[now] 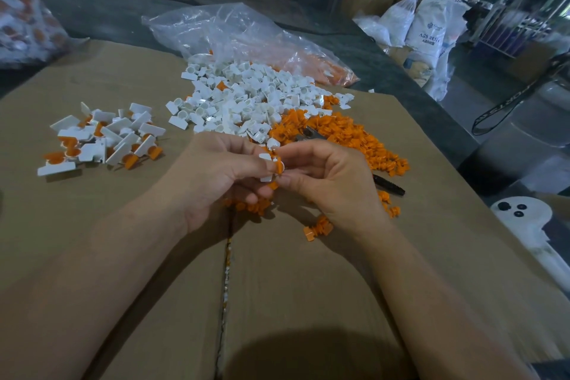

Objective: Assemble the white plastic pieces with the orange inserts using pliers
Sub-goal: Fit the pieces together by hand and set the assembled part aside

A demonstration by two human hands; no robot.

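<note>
Head view: your left hand [216, 173] grips a white piece [265, 158]; your right hand [330, 179] pinches an orange insert [279, 167] against it. Seating it likely requires the pliers [389, 186], lying right.

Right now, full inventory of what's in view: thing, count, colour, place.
white plastic pieces: loose heap, too many to count, white, centre of the cardboard
orange inserts: loose heap, orange, right of the white heap and touching it
assembled pieces: smaller pile, white with orange, left on the cardboard
pliers: one, black handle, beyond the right hand, partly hidden
clear bag: one, transparent, behind the heaps, orange parts inside
cardboard: brown, the work surface
sacks: several, white, far right
held white piece: one, white, between the hands
held orange insert: one, orange, against that piece
left hand: pinches the white piece
right hand: pinches the insert
</note>
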